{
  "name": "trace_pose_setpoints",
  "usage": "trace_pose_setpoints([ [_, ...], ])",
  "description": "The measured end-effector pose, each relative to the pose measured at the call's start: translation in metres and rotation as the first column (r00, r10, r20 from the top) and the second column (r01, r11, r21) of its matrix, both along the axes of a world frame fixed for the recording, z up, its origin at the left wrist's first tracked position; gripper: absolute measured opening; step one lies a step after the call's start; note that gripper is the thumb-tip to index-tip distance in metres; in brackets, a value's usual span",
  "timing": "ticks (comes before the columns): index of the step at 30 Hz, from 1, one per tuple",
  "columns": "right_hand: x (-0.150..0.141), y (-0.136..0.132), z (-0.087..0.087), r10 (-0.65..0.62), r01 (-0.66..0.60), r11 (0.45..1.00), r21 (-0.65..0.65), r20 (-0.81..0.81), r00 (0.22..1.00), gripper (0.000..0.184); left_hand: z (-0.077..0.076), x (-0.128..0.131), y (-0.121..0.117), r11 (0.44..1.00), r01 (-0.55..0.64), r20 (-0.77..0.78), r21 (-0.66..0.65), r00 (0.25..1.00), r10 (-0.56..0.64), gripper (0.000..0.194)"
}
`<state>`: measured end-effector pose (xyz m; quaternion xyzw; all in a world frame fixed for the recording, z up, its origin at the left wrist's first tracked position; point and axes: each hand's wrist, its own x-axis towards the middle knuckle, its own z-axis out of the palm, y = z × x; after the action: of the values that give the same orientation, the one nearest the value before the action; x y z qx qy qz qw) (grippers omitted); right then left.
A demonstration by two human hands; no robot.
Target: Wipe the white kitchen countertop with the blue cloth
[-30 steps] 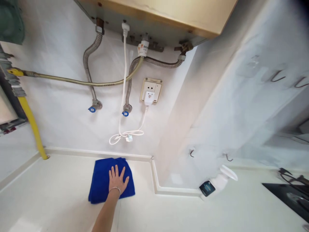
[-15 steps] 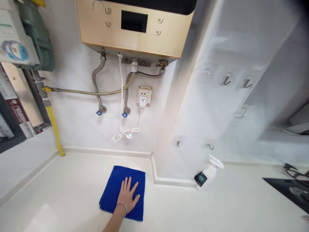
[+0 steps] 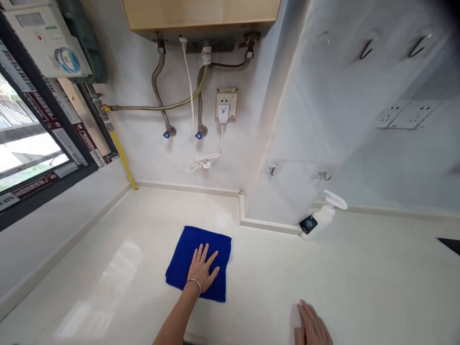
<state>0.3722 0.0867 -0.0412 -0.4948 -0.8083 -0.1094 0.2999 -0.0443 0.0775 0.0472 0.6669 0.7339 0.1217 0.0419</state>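
My left hand (image 3: 202,271) lies flat on a blue cloth (image 3: 179,261), fingers spread and palm down. A thin bracelet circles that wrist. The cloth is folded into a rough square on the white countertop (image 3: 266,282). Low on the right, my right hand (image 3: 312,327) shows only in part, cut off by the frame's bottom edge. Its fingers stretch forward close together, on or just over the bare counter, and nothing shows in them.
A white spray bottle (image 3: 321,220) with a dark label stands by the wall corner. Above hang a gold water heater (image 3: 201,14), hoses and a plugged socket (image 3: 226,104). A yellow pipe (image 3: 123,160) meets the counter at the left, near a window (image 3: 25,129). Hooks (image 3: 365,49) line the pillar.
The view has tilted downward. My left hand and the cloth now lie farther from the back wall, nearer to me. My right hand has come into view at the bottom.
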Motion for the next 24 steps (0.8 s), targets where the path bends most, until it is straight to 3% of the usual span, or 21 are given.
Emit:
trace_pose_setpoints([
  [7, -0.011, -0.013, 0.026, 0.007, -0.011, 0.997, -0.08, -0.053, 0.999, 0.052, 0.01, 0.016, -0.041, 0.99, -0.138, -0.011, -0.018, 0.99, 0.137, 0.055],
  [15, -0.01, -0.014, 0.026, -0.001, -0.007, 0.996, -0.093, -0.093, 0.996, 0.051, 0.007, 0.03, -0.075, 0.986, -0.169, -0.024, -0.018, 0.985, 0.168, 0.056],
  [24, -0.014, -0.016, 0.029, -0.015, 0.007, 0.997, -0.081, -0.091, 0.996, 0.049, 0.007, 0.04, -0.088, 0.986, -0.164, -0.019, 0.005, 0.986, 0.164, 0.06],
])
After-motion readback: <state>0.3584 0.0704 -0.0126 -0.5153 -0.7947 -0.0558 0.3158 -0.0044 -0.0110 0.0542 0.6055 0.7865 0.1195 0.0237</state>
